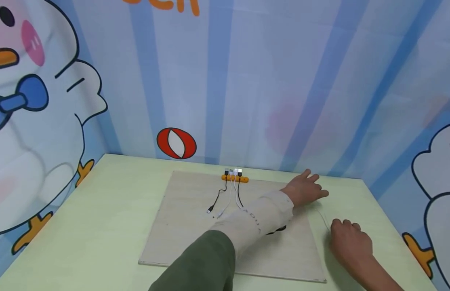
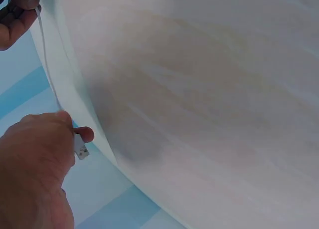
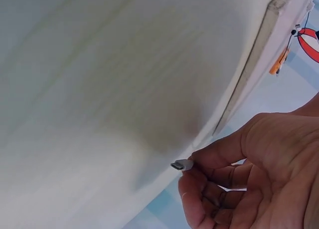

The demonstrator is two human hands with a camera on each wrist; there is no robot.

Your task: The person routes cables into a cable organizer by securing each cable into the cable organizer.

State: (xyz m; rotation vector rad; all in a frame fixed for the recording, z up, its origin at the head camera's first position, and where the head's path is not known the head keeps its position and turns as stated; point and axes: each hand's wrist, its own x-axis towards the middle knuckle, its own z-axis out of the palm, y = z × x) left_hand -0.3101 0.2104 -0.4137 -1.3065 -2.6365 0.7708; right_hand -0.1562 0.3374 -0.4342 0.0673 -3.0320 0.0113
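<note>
A thin white USB cable (image 1: 323,218) runs between the two hands, right of the board. My left hand (image 1: 305,189) pinches it near one end; the flat USB-A plug (image 2: 80,147) sticks out past the fingers in the left wrist view. My right hand (image 1: 350,242) is lower and nearer, gripping the other end between thumb and index finger. Its small white connector (image 3: 182,164) juts from the fingertips in the right wrist view. An orange cable holder (image 1: 245,180) at the board's back edge has several black and white cables seated in it.
A flat pale board (image 1: 181,226) lies on the light yellow table (image 1: 101,226). The left sleeve (image 1: 261,212) crosses over the board, and a black item (image 1: 279,229) shows partly from beneath it. A striped cartoon backdrop (image 1: 247,81) closes off the table's back and sides.
</note>
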